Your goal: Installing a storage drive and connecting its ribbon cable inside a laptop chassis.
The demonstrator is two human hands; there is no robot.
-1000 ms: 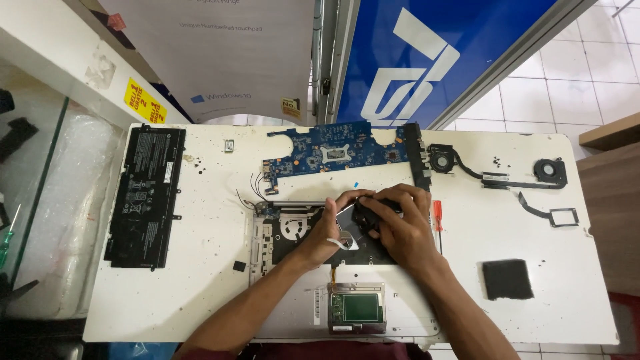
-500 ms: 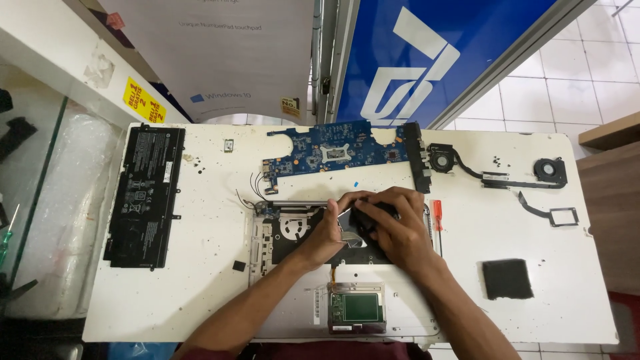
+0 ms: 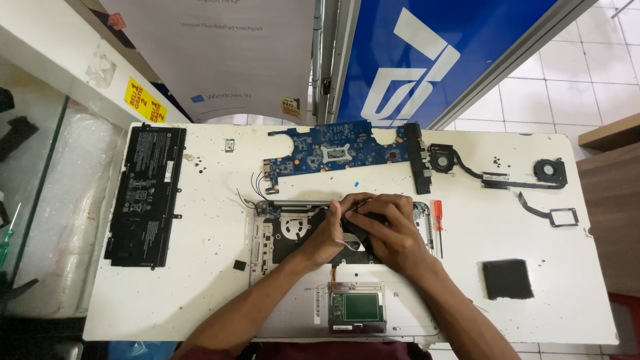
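Both hands, the left hand (image 3: 327, 237) and right hand (image 3: 393, 233), have drawn closer over the open laptop base (image 3: 293, 300), fingers pinched together on a black part (image 3: 357, 230) now less exposed than a second ago, screwdriver (image 3: 437, 217) just right.

My 1 camera sits on my head, looking almost straight down from fairly high over the white speckled worktable (image 3: 200, 280). It takes in the whole tabletop, with my forearms entering from the bottom edge. The top of the view faces a blue signboard (image 3: 427, 60) and the white tiled floor (image 3: 580, 73).
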